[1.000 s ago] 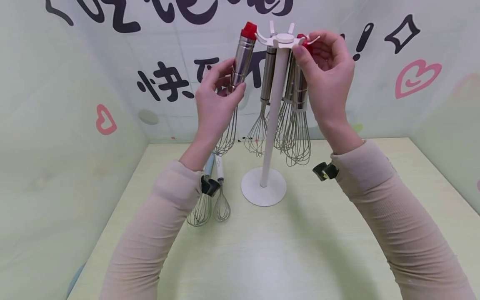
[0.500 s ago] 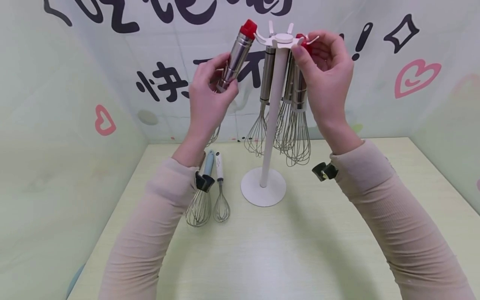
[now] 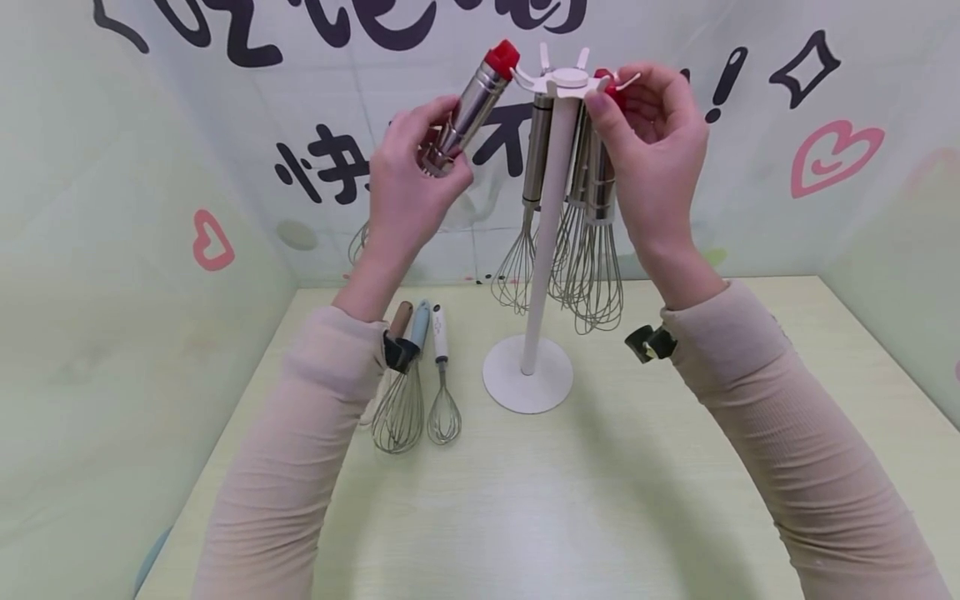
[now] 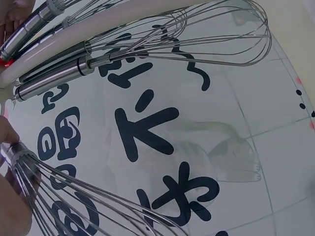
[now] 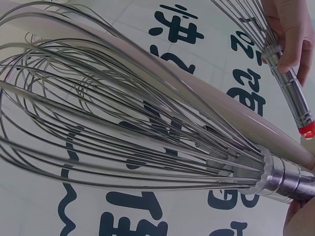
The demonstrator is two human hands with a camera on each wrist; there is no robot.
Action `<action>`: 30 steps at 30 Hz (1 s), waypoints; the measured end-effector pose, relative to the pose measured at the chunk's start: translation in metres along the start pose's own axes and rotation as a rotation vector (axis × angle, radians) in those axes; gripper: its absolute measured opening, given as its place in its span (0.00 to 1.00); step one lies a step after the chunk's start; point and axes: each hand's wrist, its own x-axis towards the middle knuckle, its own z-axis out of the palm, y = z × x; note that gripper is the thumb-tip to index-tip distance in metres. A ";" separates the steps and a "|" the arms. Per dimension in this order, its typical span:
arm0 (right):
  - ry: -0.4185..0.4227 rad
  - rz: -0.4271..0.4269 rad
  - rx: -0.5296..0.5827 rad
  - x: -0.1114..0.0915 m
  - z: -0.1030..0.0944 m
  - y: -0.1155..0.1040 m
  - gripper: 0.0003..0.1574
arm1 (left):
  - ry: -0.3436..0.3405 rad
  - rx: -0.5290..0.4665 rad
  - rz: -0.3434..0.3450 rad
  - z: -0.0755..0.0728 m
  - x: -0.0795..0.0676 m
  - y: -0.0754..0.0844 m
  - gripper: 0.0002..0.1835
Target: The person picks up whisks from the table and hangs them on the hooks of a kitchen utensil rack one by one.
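Note:
My left hand (image 3: 412,183) grips a whisk (image 3: 470,112) by the lower part of its steel handle. The handle leans to the right, and its red end is close to a left hook of the white hanging rack (image 3: 551,225); contact cannot be made out. In the left wrist view its wire loops (image 4: 98,196) point away from the hand. At the rack's right side my right hand (image 3: 663,158) pinches the red end of a hanging steel whisk (image 3: 600,196), with thumb in front and fingers behind. Other steel whisks (image 3: 537,150) hang beside the pole.
On the table (image 3: 510,500), left of the rack's round base (image 3: 527,392), lie a blue-handled whisk (image 3: 401,417), a white-handled whisk (image 3: 441,375) and a brown-handled tool (image 3: 402,318) partly hidden by the left wrist. A printed cloth (image 3: 750,208) stands behind.
The left hand has moved left and tilted its whisk further, wire end swinging out leftwards, while the red end stays near the hook. The right hand and the rack have kept their place.

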 end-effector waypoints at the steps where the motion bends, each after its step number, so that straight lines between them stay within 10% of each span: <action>1: 0.000 0.001 0.000 0.000 0.000 0.000 0.13 | -0.007 0.017 0.006 -0.001 0.001 0.000 0.24; 13: -0.007 -0.006 -0.008 0.000 -0.001 0.001 0.13 | -0.150 0.145 0.067 -0.011 0.008 0.001 0.23; 30: -0.010 -0.010 0.001 0.000 -0.001 0.001 0.13 | -0.195 -0.109 -0.106 0.004 0.000 -0.005 0.25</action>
